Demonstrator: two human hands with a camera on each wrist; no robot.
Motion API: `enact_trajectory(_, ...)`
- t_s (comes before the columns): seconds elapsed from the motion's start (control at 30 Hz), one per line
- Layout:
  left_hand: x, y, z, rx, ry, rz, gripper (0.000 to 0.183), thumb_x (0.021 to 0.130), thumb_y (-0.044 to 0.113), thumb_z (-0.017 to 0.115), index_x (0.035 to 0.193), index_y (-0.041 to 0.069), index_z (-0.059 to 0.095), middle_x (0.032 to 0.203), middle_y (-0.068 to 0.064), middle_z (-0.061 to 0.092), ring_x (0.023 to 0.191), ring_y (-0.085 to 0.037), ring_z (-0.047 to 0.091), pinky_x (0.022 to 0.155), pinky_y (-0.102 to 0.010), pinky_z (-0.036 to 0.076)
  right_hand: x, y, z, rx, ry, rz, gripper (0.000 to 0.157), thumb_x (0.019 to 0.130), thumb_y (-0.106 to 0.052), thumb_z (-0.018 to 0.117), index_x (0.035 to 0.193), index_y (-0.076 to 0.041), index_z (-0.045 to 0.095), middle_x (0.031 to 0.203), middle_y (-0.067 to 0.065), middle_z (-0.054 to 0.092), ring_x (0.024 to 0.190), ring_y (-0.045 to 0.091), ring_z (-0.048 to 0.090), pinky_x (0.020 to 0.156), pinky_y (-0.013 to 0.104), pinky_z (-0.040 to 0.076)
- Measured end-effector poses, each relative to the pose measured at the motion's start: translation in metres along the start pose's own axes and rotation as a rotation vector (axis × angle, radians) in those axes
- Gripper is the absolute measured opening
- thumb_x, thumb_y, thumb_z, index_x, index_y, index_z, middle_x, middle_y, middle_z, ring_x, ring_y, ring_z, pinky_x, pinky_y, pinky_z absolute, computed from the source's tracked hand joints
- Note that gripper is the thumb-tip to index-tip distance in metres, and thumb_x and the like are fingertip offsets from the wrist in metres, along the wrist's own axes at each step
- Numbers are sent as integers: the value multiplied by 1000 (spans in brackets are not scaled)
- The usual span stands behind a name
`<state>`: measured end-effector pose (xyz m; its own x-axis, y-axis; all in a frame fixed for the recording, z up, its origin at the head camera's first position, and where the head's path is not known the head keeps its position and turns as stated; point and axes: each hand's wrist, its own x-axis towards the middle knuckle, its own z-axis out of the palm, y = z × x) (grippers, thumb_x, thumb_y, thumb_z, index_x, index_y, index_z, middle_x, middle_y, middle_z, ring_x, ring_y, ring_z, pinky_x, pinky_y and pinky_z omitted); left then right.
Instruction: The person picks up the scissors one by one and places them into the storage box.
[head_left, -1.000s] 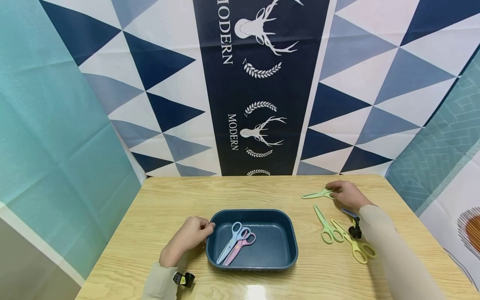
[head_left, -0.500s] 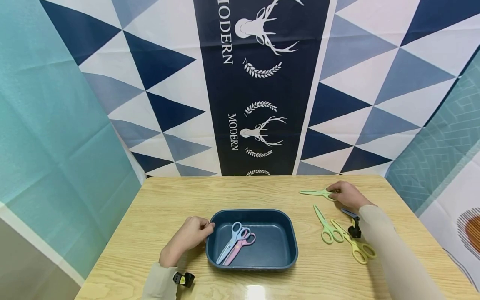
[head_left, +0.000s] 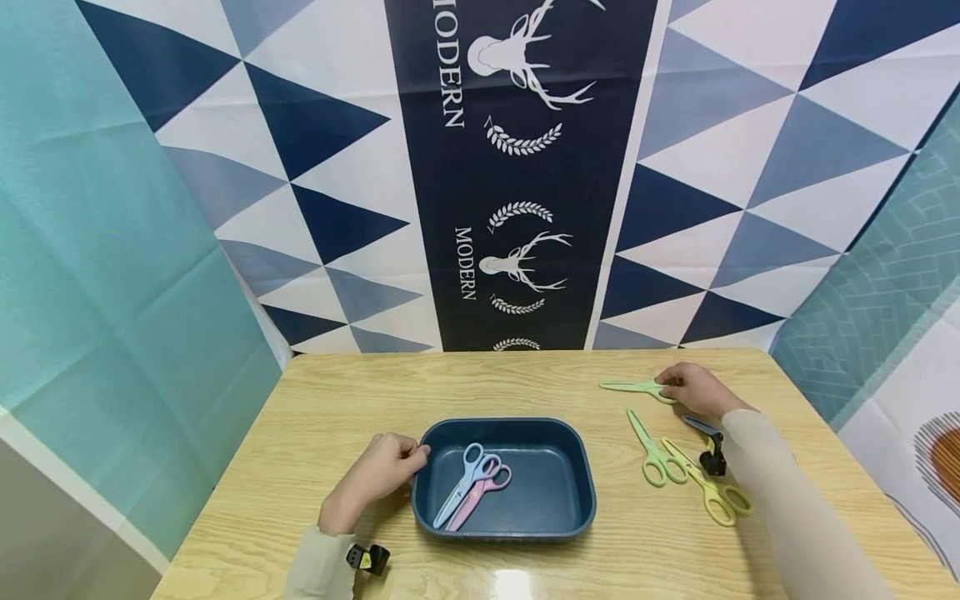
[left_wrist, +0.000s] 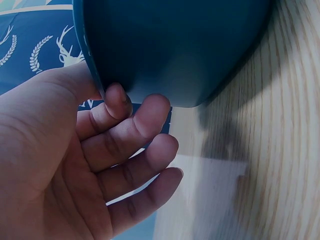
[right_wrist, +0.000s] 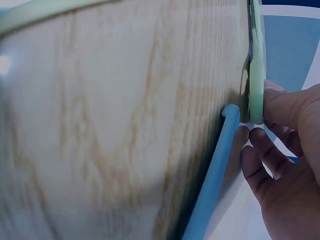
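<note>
My left hand pinches the left rim of a dark blue rectangular box, thumb over the edge and index finger against the outer wall in the left wrist view. Inside the box lie light blue scissors partly over pink scissors. At the far right of the table, my right hand pinches pale green scissors by the handles, blades pointing left. In the right wrist view these green scissors stand edge-on close to the tabletop, near blue scissors.
Nearer on the wooden table lie other green scissors and yellow scissors. A blue blade shows beside the right sleeve, the rest hidden under the arm. A patterned cloth hangs behind the table.
The green scissors in my right hand have turned slightly, their blades now lying more level and a little farther back. My left hand and the box have stayed put.
</note>
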<state>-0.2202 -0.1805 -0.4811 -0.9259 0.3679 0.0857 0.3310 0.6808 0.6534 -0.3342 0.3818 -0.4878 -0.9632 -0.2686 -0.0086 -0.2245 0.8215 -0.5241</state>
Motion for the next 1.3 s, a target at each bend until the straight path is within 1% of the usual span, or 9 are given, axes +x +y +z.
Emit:
enact_trajectory(0.23, 1, -1, 0, 6, 1, 10, 46, 102, 20, 60, 57, 18, 51, 50, 15, 48, 46, -2, 46, 49, -19, 36, -2, 2, -2, -9, -2, -15, 22, 98, -6, 65, 115, 7, 71, 106, 19, 68, 88, 23, 61, 75, 42, 52)
enact_trajectory(0.33, 1, -1, 0, 6, 0, 14, 46, 102, 20, 60, 57, 18, 51, 51, 14, 47, 46, -1, 45, 50, -19, 36, -3, 3, -3, -12, -1, -33, 22, 97, -5, 66, 115, 7, 70, 105, 19, 68, 87, 23, 62, 74, 42, 53)
enact_trajectory(0.7, -1, 2, -2, -12, 2, 11, 46, 102, 21, 60, 57, 17, 51, 51, 13, 49, 46, -2, 45, 50, -19, 35, -7, -5, -5, -4, 7, -17, 23, 99, -8, 65, 117, 6, 70, 113, 23, 66, 94, 29, 63, 77, 44, 53)
enact_trajectory(0.9, -1, 3, -2, -8, 1, 5, 47, 102, 21, 60, 56, 16, 51, 52, 12, 49, 46, -2, 44, 50, -19, 35, -11, -11, -6, 14, -1, -16, 27, 100, -9, 64, 120, 8, 68, 118, 27, 65, 103, 38, 63, 83, 50, 54)
enact_trajectory(1.1, -1, 4, -2, -7, 6, 6, 46, 102, 21, 60, 57, 15, 52, 52, 12, 49, 46, -3, 45, 50, -19, 35, -13, -11, -5, 4, 12, -18, 28, 100, -10, 64, 121, 8, 68, 120, 28, 65, 109, 44, 62, 86, 54, 55)
enact_trajectory(1.3, -1, 3, -2, -20, 6, -4, 47, 102, 21, 60, 56, 17, 50, 51, 13, 49, 46, -1, 44, 50, -18, 35, -14, -11, -5, -2, 24, -27, 28, 100, -10, 65, 121, 7, 68, 122, 29, 65, 116, 50, 60, 91, 59, 53)
